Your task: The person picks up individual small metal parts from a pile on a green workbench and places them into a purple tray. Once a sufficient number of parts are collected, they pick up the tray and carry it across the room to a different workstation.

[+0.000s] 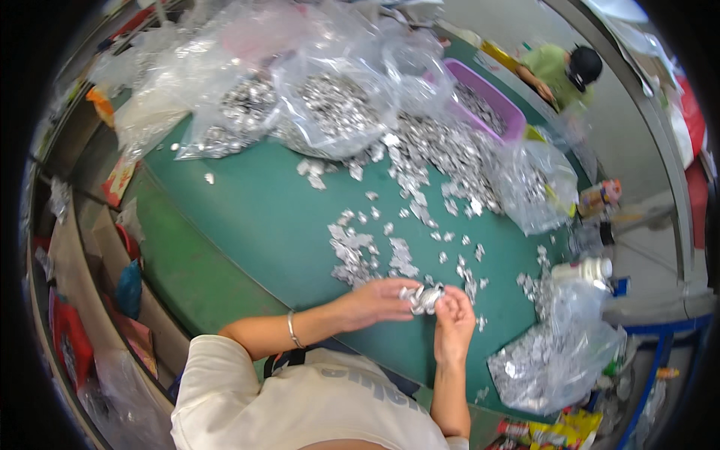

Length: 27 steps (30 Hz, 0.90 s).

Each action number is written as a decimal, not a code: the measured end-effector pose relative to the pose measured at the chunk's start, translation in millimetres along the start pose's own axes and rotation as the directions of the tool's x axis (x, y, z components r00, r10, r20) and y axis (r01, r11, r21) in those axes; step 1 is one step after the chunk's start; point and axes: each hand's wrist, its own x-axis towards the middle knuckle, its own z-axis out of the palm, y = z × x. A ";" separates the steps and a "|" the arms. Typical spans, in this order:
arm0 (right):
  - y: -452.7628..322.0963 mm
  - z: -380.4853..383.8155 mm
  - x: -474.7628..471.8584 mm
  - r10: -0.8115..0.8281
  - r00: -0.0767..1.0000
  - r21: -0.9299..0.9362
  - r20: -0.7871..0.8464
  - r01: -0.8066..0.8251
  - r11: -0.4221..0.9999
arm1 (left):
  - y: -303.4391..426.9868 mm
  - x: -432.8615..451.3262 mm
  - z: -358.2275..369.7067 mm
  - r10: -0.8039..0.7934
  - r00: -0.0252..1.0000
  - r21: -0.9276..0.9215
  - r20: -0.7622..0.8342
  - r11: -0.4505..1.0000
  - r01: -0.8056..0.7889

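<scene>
My left hand and my right hand meet over the near edge of the green table, with a small cluster of shiny silver-coloured pieces held between them. The fingers of both hands are on the cluster. Just beyond my left hand, flat silver-coloured pieces lie in loose patches. A larger heap of such pieces spreads farther back. Clear plastic bags filled with similar pieces stand at the back, and another filled bag lies at the right.
A purple plastic bin with pieces stands at the back right. Beyond it a person in a green shirt works. A white bottle lies near the right edge. Cardboard boxes stand at the left.
</scene>
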 end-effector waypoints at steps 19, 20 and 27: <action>13.5 1.5 -10.5 0.025 0.946 -0.511 0.324 0.153 0.846 | 244.7 -56.5 -92.6 0.767 0.057 0.444 -0.639 0.428 -0.787; 7.3 7.1 -10.2 0.007 0.933 -0.532 0.361 0.200 0.823 | 249.6 -54.5 -91.4 0.767 -0.021 0.487 -0.641 0.386 -0.784; -1.4 -6.1 -1.7 -0.152 0.955 -0.645 0.255 0.285 0.709 | 148.0 -56.4 -65.5 0.948 0.237 0.768 -0.214 0.313 -0.559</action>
